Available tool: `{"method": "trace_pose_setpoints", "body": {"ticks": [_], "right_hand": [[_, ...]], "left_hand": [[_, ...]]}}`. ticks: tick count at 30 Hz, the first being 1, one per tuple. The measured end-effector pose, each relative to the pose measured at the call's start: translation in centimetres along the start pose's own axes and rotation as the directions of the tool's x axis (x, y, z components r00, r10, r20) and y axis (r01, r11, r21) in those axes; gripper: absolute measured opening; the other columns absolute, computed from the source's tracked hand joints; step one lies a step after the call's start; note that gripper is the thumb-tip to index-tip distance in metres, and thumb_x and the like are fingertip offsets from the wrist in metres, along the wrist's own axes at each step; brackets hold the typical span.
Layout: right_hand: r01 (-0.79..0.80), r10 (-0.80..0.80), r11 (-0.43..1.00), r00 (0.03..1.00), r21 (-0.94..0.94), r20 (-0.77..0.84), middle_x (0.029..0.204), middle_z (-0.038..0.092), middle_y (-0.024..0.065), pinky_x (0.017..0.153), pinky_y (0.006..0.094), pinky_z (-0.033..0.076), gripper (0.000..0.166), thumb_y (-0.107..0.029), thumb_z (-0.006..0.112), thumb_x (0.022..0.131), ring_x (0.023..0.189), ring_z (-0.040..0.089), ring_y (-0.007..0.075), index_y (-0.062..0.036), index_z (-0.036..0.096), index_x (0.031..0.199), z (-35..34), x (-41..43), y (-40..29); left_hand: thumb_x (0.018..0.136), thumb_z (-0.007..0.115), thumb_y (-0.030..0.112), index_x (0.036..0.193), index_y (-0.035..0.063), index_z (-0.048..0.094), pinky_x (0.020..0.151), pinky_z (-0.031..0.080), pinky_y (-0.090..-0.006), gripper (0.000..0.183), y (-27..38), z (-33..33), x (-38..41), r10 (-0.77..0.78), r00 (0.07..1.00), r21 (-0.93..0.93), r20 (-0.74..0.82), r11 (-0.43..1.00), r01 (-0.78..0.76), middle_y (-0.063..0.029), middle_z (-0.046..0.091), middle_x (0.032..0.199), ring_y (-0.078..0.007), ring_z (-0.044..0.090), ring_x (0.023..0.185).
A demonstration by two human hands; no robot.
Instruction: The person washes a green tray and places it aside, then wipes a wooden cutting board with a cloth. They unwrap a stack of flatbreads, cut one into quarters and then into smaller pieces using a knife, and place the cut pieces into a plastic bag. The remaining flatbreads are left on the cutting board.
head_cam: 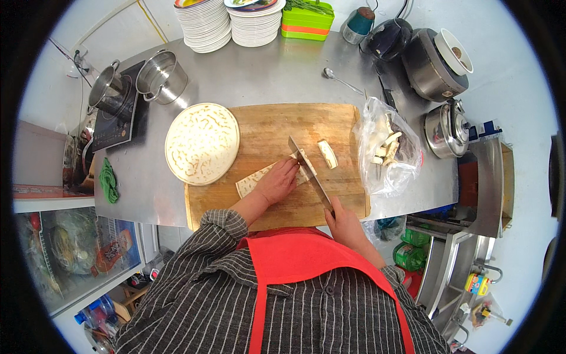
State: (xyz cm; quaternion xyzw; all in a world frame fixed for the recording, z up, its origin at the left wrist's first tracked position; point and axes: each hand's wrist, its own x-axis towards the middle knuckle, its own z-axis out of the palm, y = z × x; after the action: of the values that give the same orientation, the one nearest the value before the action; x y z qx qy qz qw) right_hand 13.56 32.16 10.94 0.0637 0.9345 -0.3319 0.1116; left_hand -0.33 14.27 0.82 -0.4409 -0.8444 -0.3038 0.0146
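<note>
On a wooden cutting board (269, 119), my left hand (278, 179) presses down a long folded strip of browned flatbread (252, 182). The handle of a kitchen knife (318, 188) is in my right hand (347, 223), and its broad blade lies across the right end of the strip, close to my left fingertips. A cut piece of flatbread (327, 155) rests apart, right of the blade. A stack of round flatbreads (202, 144) overlaps the board's left edge. At the board's right edge sits a clear plastic bag (409, 148) with cut pieces inside.
Behind the board lies a metal spoon (342, 81). Steel pots (162, 77) and an induction cooker (116, 126) stand at the left. Stacked plates (203, 28) and green baskets (307, 20) line the back. A rice cooker (431, 66) and a lidded steel pot (446, 130) are at the right.
</note>
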Motion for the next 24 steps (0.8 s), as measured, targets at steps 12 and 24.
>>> {"method": "trace_pose_setpoints", "body": {"ticks": [12, 24], "right_hand": [[-0.122, 0.132, 0.990, 0.974, -0.066, 0.184, 0.070, 0.057, 0.0296, 0.059, 0.0561, 0.042, 0.021, -0.018, 0.046, 0.090, 0.067, 0.055, 0.0478, -0.0018, 0.041, 0.103, -0.3, 1.9, -1.4], [-0.050, 0.052, 0.995, 0.998, 0.083, -0.026, 0.073, 0.057, 0.0289, 0.062, 0.0540, 0.043, 0.021, -0.017, 0.048, 0.089, 0.069, 0.055, 0.0470, -0.0001, 0.047, 0.102, 3.0, 7.8, -0.6]], "left_hand": [[0.072, 0.059, 0.011, 0.109, -0.0051, 0.056, 0.097, 0.039, -0.0366, 0.041, -0.1, 0.0, 0.3, 0.021, 1.000, 0.011, -0.007, 1.000, -0.021, -0.0174, 0.051, 0.117, -0.0311, 0.046, 0.112], [0.071, 0.060, 0.007, 0.108, -0.0052, 0.054, 0.096, 0.040, -0.0404, 0.039, 0.0, -0.4, 0.8, 0.042, 0.999, -0.029, 0.000, 0.999, -0.042, -0.0191, 0.050, 0.115, -0.0349, 0.047, 0.111]]}}
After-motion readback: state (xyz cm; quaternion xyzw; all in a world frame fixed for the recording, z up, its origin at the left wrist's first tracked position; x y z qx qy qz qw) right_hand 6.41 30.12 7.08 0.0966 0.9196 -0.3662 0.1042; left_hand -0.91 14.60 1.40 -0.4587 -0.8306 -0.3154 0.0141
